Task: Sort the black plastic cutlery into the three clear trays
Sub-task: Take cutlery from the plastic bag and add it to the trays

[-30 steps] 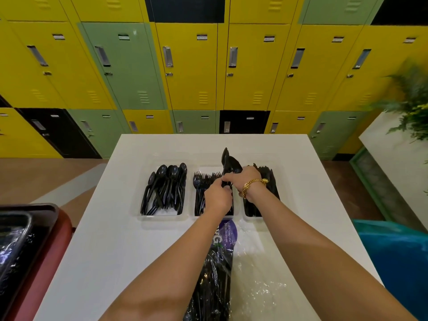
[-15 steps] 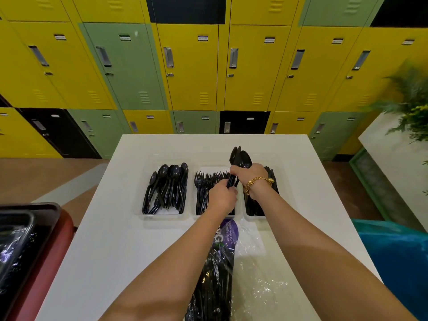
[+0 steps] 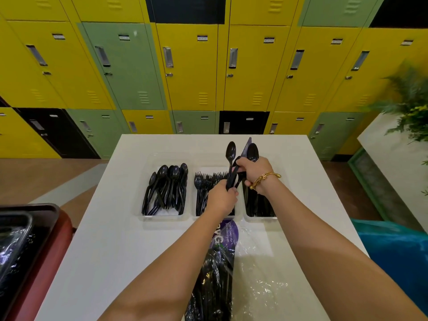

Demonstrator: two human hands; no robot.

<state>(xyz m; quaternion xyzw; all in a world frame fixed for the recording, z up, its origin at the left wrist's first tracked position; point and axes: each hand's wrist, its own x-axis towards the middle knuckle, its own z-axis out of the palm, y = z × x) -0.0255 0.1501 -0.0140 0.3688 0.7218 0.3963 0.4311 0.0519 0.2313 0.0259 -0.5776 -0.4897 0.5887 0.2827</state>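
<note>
Three clear trays stand side by side on the white table (image 3: 111,239). The left tray (image 3: 162,217) holds black spoons, the middle tray (image 3: 195,200) black forks, and the right tray (image 3: 259,219) black knives. My right hand (image 3: 253,174), with a gold bracelet, grips a bunch of black cutlery (image 3: 251,151) above the middle and right trays; two spoons and a knife tip stick up from it. My left hand (image 3: 221,199) pinches the handle of one spoon (image 3: 231,154) in that bunch. A plastic bag of black cutlery (image 3: 215,274) lies near me.
Crumpled clear wrap (image 3: 261,286) lies right of the bag. A dark tray on a red cart (image 3: 34,262) is at the left, a blue bin (image 3: 398,251) at the right. Lockers (image 3: 190,66) stand behind the table, a plant (image 3: 410,100) at the far right.
Both hands have lifted the bunch slightly and shifted it right. The spoons have fanned apart, and my left hand now holds one spoon's handle.
</note>
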